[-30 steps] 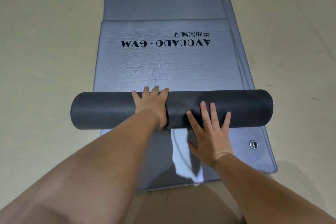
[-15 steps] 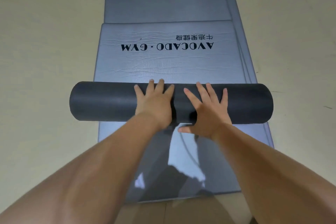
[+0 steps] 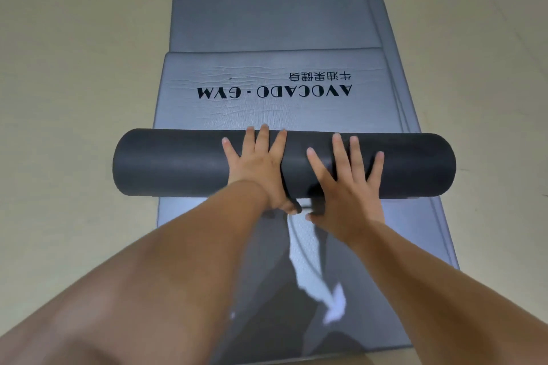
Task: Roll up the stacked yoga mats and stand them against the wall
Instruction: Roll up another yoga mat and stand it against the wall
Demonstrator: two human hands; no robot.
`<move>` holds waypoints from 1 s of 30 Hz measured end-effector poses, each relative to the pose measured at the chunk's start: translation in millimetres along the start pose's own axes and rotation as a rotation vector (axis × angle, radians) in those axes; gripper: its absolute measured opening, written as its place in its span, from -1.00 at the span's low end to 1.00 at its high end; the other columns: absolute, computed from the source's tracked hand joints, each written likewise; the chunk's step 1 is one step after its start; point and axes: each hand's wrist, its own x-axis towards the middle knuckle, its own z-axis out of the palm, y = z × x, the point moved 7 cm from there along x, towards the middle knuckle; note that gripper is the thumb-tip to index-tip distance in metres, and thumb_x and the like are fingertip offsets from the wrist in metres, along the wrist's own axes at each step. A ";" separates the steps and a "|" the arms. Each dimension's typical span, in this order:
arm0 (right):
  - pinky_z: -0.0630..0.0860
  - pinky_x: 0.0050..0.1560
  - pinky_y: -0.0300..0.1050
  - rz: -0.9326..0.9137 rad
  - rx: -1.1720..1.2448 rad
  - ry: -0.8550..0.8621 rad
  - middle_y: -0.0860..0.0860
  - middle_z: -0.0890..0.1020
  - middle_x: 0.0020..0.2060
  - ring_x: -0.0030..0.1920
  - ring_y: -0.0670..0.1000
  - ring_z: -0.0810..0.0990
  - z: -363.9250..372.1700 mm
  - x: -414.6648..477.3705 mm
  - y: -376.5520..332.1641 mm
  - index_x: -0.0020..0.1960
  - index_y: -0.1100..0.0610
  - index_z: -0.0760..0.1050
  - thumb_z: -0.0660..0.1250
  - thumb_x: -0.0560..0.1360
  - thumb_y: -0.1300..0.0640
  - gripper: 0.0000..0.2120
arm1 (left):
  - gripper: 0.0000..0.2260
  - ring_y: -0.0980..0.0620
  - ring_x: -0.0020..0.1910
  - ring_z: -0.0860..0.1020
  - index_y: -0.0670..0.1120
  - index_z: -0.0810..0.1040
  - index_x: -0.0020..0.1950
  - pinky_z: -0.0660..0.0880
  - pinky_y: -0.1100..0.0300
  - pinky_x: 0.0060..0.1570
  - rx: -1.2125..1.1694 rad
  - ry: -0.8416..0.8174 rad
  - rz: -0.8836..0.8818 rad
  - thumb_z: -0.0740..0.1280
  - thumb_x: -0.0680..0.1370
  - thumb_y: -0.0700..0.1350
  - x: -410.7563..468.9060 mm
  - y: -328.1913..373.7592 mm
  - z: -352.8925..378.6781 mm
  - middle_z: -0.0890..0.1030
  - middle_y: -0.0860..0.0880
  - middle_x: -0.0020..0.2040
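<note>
A dark grey mat roll (image 3: 178, 161) lies crosswise on the silver-grey yoga mat (image 3: 267, 115), which carries the upside-down print AVOCADO · GYM. My left hand (image 3: 261, 163) presses flat on the middle of the roll, fingers straight and reaching over its top. Just to its right, my right hand (image 3: 347, 184) lies on the roll with spread fingers, thumb down at the roll's near side. More mat edges (image 3: 397, 89) show stacked beneath along the right side. The unrolled part runs away from me to the top of the view.
Beige floor (image 3: 74, 83) lies on both sides of the mats. A flat, darker grey stretch of mat (image 3: 267, 3) runs beyond the printed panel. Glossy mat surface near me (image 3: 370, 290) reflects light. No wall is in view.
The roll has moved forward, away from me, closer to the printed lettering. My right hand came up from the roll's near side onto its top, beside the left hand.
</note>
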 end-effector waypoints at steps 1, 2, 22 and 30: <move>-0.20 0.49 0.58 0.010 0.005 -0.020 0.20 -0.17 0.67 0.65 0.32 -0.19 4.3 -0.4 2.8 0.67 -0.13 -0.20 0.62 0.16 -0.38 0.38 | 0.44 -0.19 0.63 -0.23 0.09 -0.31 0.63 -0.19 -0.50 0.45 -0.017 -0.006 -0.001 0.49 0.04 0.54 8.4 -2.1 -6.4 -0.18 -0.05 0.66; -0.22 0.48 0.58 0.018 0.015 -0.033 0.19 -0.19 0.66 0.65 0.31 -0.22 5.9 3.4 6.2 0.67 -0.14 -0.23 0.65 0.17 -0.32 0.39 | 0.44 -0.19 0.63 -0.18 0.10 -0.26 0.64 -0.16 -0.50 0.45 -0.024 -0.017 0.001 0.50 0.02 0.54 16.2 -3.7 -12.5 -0.11 -0.04 0.66; 0.14 0.52 0.36 -0.049 -0.024 -0.208 0.03 0.44 0.37 0.43 0.13 0.36 -33.5 127.7 34.2 0.64 -0.24 -0.07 0.56 0.21 -0.31 0.20 | 0.01 -0.23 0.33 0.30 0.13 0.02 0.57 0.15 -0.48 0.35 0.058 0.272 0.080 0.57 0.29 0.16 55.0 -9.4 -39.3 0.38 -0.15 0.33; 0.17 0.49 0.32 0.005 -0.015 -0.179 0.15 0.41 0.41 0.43 0.21 0.34 -20.7 53.3 3.3 0.67 -0.13 -0.10 0.49 0.42 -0.25 0.05 | -0.08 -0.31 0.47 0.22 0.08 -0.06 0.58 0.13 -0.48 0.38 0.177 0.212 0.110 0.47 0.41 -0.13 0.3 -5.5 -23.8 0.25 -0.27 0.49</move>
